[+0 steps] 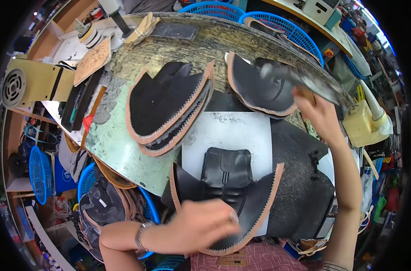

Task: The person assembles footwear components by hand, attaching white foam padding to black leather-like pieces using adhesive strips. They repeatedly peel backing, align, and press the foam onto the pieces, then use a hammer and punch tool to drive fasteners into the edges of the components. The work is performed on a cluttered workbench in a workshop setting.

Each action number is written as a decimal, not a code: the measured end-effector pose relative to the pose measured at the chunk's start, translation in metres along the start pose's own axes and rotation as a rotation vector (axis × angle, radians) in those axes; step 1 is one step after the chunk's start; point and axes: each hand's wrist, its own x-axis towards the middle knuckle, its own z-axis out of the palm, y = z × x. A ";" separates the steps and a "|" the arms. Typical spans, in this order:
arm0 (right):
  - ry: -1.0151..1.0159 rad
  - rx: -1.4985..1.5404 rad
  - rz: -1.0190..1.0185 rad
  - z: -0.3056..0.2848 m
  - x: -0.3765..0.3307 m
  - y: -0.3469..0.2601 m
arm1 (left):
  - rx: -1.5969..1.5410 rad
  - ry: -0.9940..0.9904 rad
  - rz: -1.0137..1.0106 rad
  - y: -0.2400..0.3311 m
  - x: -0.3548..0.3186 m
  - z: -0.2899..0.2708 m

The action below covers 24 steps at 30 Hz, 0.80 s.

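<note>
In front of me a black shoe upper (255,205), with a zigzag-stitched tan border, lies on a white sheet (255,135). Its moulded black tongue (226,167) points away from me. Over its near part is my left hand (198,228), fingers bent and smeared by motion; whether they grip the upper is hidden. At the right, my right hand (320,113) is closed round the handle of what looks like a hammer (300,79), blurred and raised above another black upper (259,88). More stacked uppers (162,101) lie at the left.
The worn bench (214,45) curves along the back. Blue baskets (286,29) stand behind it, and one at lower left holds piled uppers (104,203). A dark mat (295,189) lies at right, near a cream cone-topped stand (365,119). A beige machine (34,83) stands far left.
</note>
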 end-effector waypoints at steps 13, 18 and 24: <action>-0.462 -0.163 -0.231 0.021 -0.108 -0.025 | -0.236 0.395 -0.354 -0.064 0.046 -0.005; -0.433 -0.239 -0.259 0.021 -0.108 -0.030 | -0.271 0.446 -0.345 -0.068 0.042 -0.002; -0.456 -0.245 -0.203 0.019 -0.108 -0.036 | -0.179 0.468 -0.322 -0.067 0.044 0.004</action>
